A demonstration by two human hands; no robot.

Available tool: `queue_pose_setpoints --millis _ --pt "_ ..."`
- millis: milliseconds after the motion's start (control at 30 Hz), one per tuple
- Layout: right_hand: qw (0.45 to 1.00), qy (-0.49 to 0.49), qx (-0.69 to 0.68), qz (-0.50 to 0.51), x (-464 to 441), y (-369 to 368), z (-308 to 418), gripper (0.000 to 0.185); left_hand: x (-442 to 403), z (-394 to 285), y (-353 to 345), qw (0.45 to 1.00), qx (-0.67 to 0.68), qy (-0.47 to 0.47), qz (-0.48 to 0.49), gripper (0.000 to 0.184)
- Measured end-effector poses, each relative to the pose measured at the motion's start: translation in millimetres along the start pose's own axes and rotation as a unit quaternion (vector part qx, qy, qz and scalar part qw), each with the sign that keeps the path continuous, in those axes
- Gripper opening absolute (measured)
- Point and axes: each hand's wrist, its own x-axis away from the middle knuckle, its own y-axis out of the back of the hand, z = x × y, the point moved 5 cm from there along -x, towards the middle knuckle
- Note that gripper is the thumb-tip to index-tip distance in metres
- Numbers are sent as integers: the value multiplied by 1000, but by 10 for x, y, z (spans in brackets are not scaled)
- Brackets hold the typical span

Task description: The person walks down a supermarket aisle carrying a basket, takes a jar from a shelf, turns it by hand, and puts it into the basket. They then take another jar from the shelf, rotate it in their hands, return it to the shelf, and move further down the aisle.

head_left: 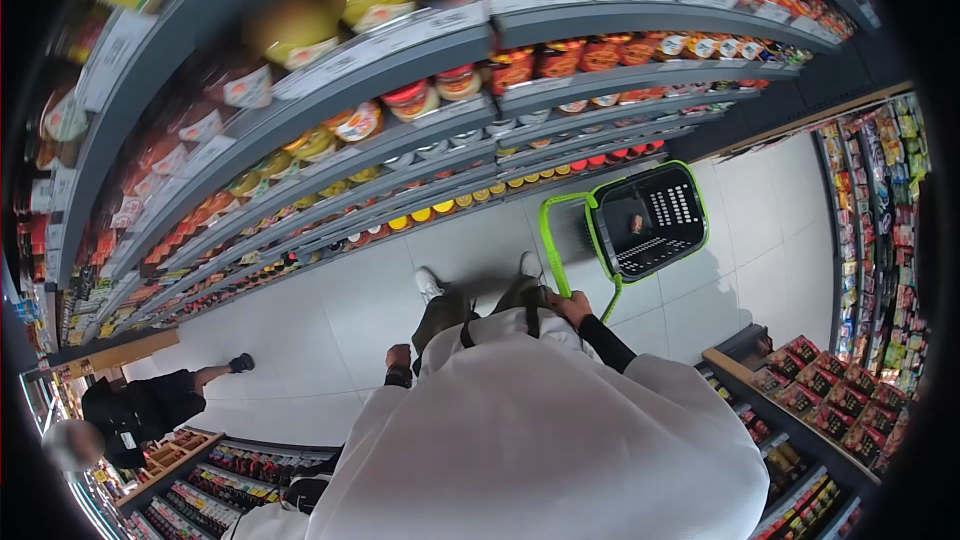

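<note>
My right hand (573, 308) is closed around the bright green handle (550, 240) of a black shopping basket (690, 202) with a green rim. The basket is beside my right foot, tilted in view so that I see inside it. A small reddish packaged item (636, 224) lies in it, too small to identify. My left hand (398, 355), with a dark band at the wrist, hangs by my left side. Its fingers look curled in, and I see nothing in them.
Shelves of jars (410, 100) and packets run along the front. A person in dark clothes (150, 405) is at the far left. Behind me on the right stands a display of red packages (830, 390); another packed rack (880, 230) is farther right. Pale floor tiles (300, 350) lie between.
</note>
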Motion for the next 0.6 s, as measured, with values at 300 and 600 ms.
queue_pose_setpoints --millis 300,600 --pt "998 -47 -14 -48 56 -1295 193 36 -530 -441 1267 981 46 -179 -53 22" --pt "998 -35 -30 -35 182 -2380 482 37 -1138 1550 2313 992 107 -15 -69 20"
